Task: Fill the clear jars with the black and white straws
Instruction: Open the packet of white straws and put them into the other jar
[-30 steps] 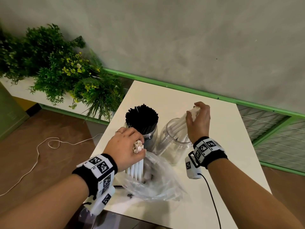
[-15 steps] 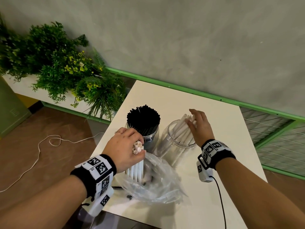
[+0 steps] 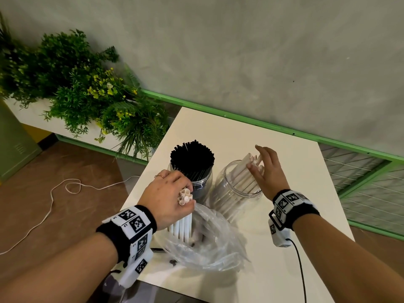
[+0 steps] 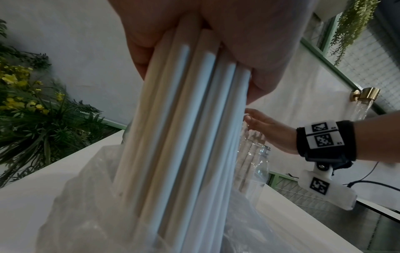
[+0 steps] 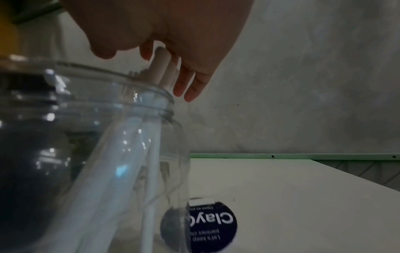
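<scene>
1. The left hand is clenched around a bundle of white straws. It grips them near their upper ends and holds them upright, with the lower ends still inside the clear plastic bag at the near side of the desk.
2. The right hand is released. Its fingers are nearly straight and they rest against the tops of the white straws in the right jar. These straws lean to the far right side of the clear jar, which is only partly filled.
3. The other jar stands just beside it on the left and is packed full with black straws.
4. Handling, as I judge it: the white straws look light, stiff and smooth, probably paper. A loose bundle can slide or fan out, so it is better to take hold around the middle or upper part with the whole hand, firmly but without crushing the tubes.
5. The jar looks like thin light plastic. It may tip when leaning straws press on one side, so a steadying hand on the rim would help.
6. The bag is soft and can catch the lower ends, so lift the bundle straight up.
</scene>
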